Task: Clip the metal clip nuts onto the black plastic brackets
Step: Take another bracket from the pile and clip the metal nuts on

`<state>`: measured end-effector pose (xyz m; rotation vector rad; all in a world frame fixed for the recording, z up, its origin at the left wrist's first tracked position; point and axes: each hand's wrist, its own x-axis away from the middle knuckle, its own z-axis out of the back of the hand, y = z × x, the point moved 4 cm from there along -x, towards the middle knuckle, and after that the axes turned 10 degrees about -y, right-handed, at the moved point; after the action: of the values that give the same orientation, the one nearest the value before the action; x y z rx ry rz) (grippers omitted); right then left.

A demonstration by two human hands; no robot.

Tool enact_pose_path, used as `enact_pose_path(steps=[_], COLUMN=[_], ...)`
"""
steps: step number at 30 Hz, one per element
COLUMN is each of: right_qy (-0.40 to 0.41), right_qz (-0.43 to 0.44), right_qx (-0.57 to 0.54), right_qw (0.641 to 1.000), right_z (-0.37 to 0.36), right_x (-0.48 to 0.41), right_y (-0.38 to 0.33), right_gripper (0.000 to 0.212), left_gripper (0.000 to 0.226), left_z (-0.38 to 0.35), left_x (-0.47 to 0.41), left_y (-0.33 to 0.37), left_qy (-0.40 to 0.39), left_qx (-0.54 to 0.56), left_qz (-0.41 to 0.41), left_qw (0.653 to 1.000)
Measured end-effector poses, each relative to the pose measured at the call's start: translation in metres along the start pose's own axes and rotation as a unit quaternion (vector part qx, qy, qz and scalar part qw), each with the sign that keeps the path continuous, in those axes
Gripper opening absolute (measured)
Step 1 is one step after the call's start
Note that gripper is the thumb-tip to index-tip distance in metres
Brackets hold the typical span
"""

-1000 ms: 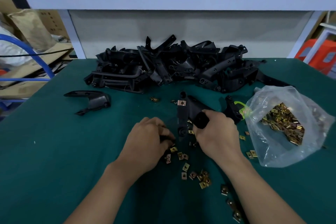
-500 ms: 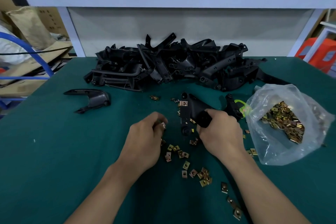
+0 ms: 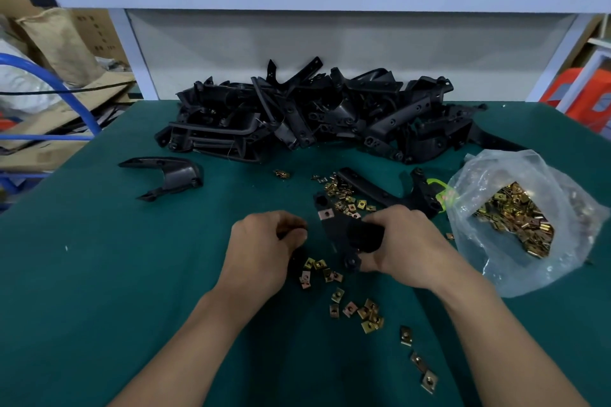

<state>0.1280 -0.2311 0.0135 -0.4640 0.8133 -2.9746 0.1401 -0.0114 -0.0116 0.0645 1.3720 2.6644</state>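
Note:
My right hand (image 3: 406,241) grips a black plastic bracket (image 3: 337,231) just above the green table. One clip nut (image 3: 326,214) sits clipped on the bracket's upper edge. My left hand (image 3: 264,248) is curled just left of the bracket, its fingertips pinched together on a small clip nut that is mostly hidden. Loose brass-coloured clip nuts (image 3: 322,271) lie under and between my hands. More loose nuts (image 3: 345,196) are heaped behind the bracket, and others (image 3: 368,312) trail toward the front right.
A large pile of black brackets (image 3: 314,116) fills the back of the table. A single bracket (image 3: 172,175) lies apart at the left, another (image 3: 383,192) behind my right hand. A clear plastic bag of clip nuts (image 3: 509,218) sits at the right.
My left hand lifted off the loose nuts with one pinched and moved toward the bracket. My right hand turned and lowered the bracket, uncovering the heap of nuts behind it.

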Motion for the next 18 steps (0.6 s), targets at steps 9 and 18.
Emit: enact_pose_path(steps=[9, 18], right_qy=[0.055, 0.042], right_qz=[0.010, 0.077], right_qx=[-0.055, -0.329], right_qw=[0.997, 0.940], right_z=[-0.003, -0.010], right_x=[-0.002, -0.001], right_y=[-0.004, -0.014], right_gripper=[0.031, 0.027], left_gripper=[0.035, 0.031], left_z=[0.002, -0.015], left_x=[0.007, 0.015], left_y=[0.010, 0.031], left_qy=[0.059, -0.011], left_qx=[-0.107, -0.021], left_qz=[-0.043, -0.101], left_qw=[0.992, 0.995])
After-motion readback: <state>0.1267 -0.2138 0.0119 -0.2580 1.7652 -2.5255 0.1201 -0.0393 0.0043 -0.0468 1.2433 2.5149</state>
